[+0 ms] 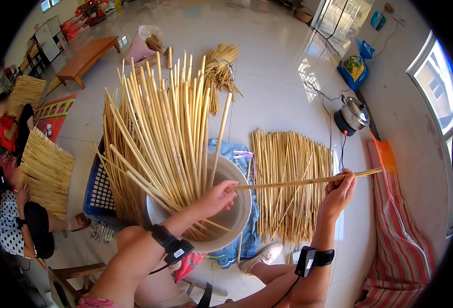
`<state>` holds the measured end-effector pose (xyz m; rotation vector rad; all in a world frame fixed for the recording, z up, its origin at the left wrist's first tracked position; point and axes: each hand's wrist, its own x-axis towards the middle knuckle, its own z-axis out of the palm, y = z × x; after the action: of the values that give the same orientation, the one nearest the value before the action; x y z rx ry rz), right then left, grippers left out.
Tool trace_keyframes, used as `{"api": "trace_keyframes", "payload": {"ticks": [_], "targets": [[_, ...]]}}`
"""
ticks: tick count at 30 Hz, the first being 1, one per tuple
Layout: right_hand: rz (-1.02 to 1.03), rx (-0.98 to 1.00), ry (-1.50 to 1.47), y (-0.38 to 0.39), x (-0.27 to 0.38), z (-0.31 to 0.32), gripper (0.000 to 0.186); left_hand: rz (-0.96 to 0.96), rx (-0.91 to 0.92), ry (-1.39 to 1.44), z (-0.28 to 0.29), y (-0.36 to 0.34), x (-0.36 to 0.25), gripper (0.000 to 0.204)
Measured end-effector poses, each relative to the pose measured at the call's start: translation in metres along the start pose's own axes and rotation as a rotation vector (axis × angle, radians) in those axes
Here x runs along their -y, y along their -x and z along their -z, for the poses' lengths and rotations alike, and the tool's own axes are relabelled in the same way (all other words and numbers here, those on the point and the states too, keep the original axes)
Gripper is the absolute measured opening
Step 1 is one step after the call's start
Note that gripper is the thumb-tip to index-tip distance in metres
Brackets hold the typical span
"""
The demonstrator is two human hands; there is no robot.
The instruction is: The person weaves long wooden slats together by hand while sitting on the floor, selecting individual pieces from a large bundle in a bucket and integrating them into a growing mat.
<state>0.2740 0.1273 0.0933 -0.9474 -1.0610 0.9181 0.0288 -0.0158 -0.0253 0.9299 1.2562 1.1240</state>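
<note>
A long pale reed stalk (283,184) lies horizontally between my hands. My left hand (217,199) pinches its left end, and my right hand (338,192) grips it near the right end. Below my left hand is a white bucket (237,220) holding many upright and leaning stalks (170,133). Behind and left of it stands a blue plastic basket (95,195) with more stalks. Under the held stalk, a dense spread of cut stalks (283,210) lies on the floor beside blue cloth (224,146).
Two people (8,131), (16,220) sit at left with woven reed mats (44,174). A low wooden bench (88,54) and tied bundle (220,64) lie behind. At right are a metal pot (355,112) with cords, a blue bag (355,72) and striped cloth (396,241).
</note>
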Motion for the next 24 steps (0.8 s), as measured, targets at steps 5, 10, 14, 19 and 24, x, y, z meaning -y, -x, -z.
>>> {"api": "trace_keyframes", "payload": {"ticks": [5,10,14,19,24], "targets": [[-0.149,0.074,0.030,-0.001,-0.005,0.000,0.024,-0.055,-0.023,-0.210,-0.001,0.005,-0.014,0.023],[-0.224,0.093,0.038,0.004,-0.012,-0.005,0.021,-0.158,-0.108,-0.358,-0.003,0.004,-0.011,0.019],[-0.318,0.196,0.133,0.009,-0.009,-0.010,0.026,-0.192,-0.152,-0.362,0.002,0.002,-0.002,0.018],[-0.588,0.624,0.601,0.051,-0.010,-0.022,0.032,-0.124,-0.148,-0.320,0.001,0.001,-0.002,0.018],[-0.356,1.451,0.580,0.112,-0.025,-0.044,0.025,-0.121,-0.161,-0.272,0.002,0.001,0.001,0.018]]}}
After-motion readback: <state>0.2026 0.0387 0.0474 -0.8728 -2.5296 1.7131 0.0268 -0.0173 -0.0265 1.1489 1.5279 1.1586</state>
